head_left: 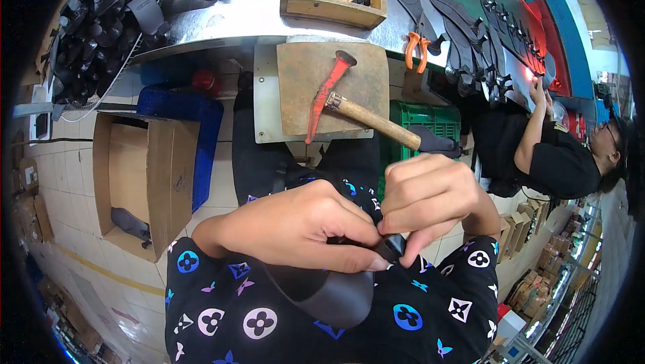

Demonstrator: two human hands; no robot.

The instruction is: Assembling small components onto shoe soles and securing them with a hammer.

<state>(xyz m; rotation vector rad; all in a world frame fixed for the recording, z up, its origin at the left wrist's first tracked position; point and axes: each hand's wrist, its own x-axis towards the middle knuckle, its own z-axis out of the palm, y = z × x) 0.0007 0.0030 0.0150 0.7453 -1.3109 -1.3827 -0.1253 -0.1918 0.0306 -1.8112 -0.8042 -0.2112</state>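
Note:
Low over my lap, my left hand (312,226) is closed around a black shoe sole (332,300); its broad curved end hangs below my fingers. My right hand (430,196) meets it from the right, fingers curled and pinching at a small black heel piece (392,248) at the sole's narrow end. My fingers partly hide where heel and sole meet. Beyond my hands, a hammer (369,118) with a red head and wooden handle lies across a brown board (302,71), its dark grip end near my right hand.
A wooden box (334,13) of small black parts stands on the metal bench, with orange-handled pliers (416,48) to its right. Black soles with heels heap up at left (101,34) and line the bench at right (463,41). A cardboard box (171,182) sits left; a co-worker (557,142) works at right.

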